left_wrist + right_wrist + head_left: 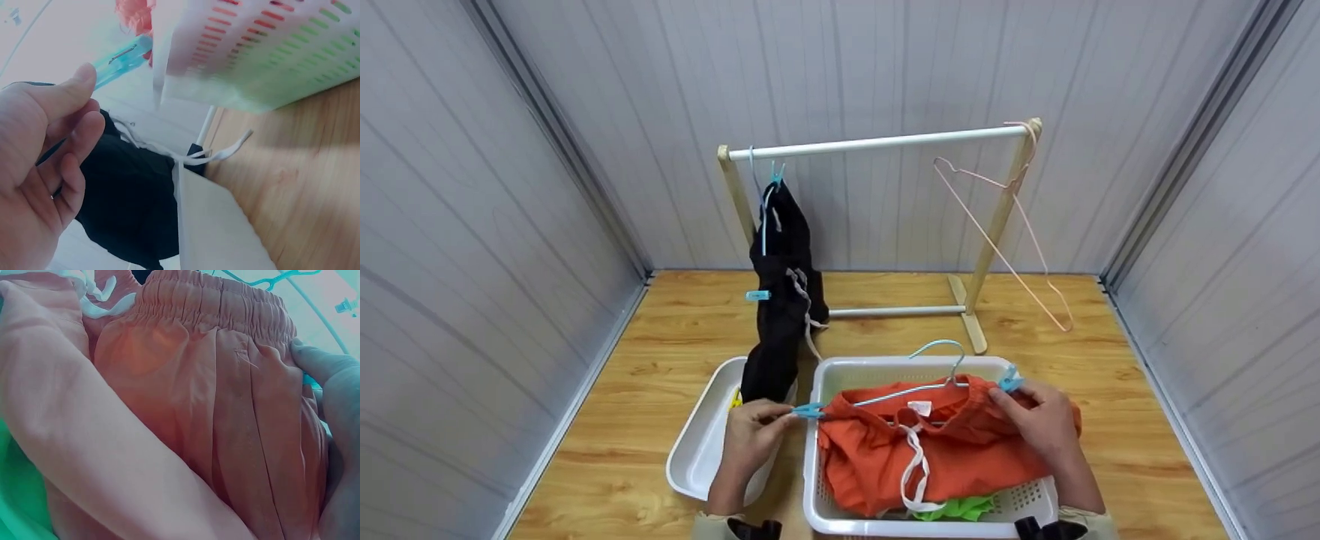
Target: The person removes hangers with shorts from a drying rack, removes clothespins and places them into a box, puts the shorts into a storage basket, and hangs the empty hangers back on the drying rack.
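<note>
Orange drawstring shorts (877, 465) lie across the white basket (808, 480), a blue hanger (896, 394) running along their waistband. My left hand (751, 435) pinches a blue clothespin (808, 411) whose tip is at the left end of the waistband; the left wrist view shows this clothespin (121, 62) between thumb and finger. At the waistband's other end, my right hand (1046, 424) grips the orange cloth, thumb in front and fingers behind. Another blue clothespin (1010, 379) stands right beside that thumb. A white drawstring (916, 465) hangs down the shorts' front.
Black drawstring trousers (784, 300) hang with blue clothespins at the left of a rack (877, 142). A pink hanger (986, 232) hangs at its right end. A white tray (690, 450) stands left of the basket, and green cloth (960, 508) lies under the shorts.
</note>
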The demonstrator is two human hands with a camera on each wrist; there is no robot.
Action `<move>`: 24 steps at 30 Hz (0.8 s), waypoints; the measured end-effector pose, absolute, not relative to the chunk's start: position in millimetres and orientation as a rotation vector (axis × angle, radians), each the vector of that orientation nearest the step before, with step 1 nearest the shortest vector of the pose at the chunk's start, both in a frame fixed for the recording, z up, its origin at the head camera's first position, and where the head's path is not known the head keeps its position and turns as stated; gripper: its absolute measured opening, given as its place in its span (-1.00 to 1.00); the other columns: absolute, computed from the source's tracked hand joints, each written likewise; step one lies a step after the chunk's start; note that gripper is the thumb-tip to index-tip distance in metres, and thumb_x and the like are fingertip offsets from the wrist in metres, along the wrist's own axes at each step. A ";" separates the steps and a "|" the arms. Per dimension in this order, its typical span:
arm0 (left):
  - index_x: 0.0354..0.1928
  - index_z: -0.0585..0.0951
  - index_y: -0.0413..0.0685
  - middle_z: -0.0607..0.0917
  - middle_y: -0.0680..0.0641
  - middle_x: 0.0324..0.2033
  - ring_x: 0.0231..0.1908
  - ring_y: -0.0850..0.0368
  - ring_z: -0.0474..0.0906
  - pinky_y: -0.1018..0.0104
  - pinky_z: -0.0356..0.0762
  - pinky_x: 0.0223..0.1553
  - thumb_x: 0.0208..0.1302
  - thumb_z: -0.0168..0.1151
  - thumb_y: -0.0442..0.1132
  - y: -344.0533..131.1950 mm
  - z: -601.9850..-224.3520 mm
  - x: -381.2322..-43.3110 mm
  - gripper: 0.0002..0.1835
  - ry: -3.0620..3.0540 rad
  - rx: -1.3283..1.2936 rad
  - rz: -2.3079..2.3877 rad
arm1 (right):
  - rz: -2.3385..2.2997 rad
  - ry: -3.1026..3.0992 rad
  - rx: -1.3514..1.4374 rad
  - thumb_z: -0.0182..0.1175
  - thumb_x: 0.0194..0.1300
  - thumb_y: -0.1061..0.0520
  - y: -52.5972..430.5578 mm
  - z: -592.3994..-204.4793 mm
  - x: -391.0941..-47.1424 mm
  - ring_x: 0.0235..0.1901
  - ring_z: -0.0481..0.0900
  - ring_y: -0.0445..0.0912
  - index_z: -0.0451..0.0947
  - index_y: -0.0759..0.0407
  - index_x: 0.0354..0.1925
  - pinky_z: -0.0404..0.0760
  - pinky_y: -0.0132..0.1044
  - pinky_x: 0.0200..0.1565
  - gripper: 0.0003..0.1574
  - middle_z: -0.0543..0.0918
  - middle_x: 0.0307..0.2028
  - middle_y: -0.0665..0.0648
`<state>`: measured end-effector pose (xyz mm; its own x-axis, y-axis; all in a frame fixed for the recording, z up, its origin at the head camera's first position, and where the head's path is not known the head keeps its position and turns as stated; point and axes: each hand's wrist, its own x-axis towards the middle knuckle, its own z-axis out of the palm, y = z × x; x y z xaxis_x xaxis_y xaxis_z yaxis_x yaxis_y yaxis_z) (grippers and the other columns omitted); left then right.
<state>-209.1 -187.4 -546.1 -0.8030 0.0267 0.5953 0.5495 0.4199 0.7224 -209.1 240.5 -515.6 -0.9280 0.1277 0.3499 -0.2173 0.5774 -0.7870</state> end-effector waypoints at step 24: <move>-0.37 0.76 -0.17 0.67 0.07 -0.57 -0.63 0.28 0.54 0.52 0.47 -0.54 -0.11 0.58 -0.33 -252.7 -567.1 -181.7 -0.79 -2.366 -0.106 -1.203 | 1.362 -2.423 0.093 0.46 0.11 0.07 242.0 -515.9 -207.5 -0.44 0.49 -0.14 0.67 0.05 -0.49 0.46 -0.41 -0.38 -0.84 0.61 -0.49 -0.02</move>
<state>-181.7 -252.7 -567.1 -0.8815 -0.1446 0.4495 0.2780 0.6104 0.7417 -207.5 242.0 -515.9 -0.9335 0.1163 0.3392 -0.2294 0.5334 -0.8142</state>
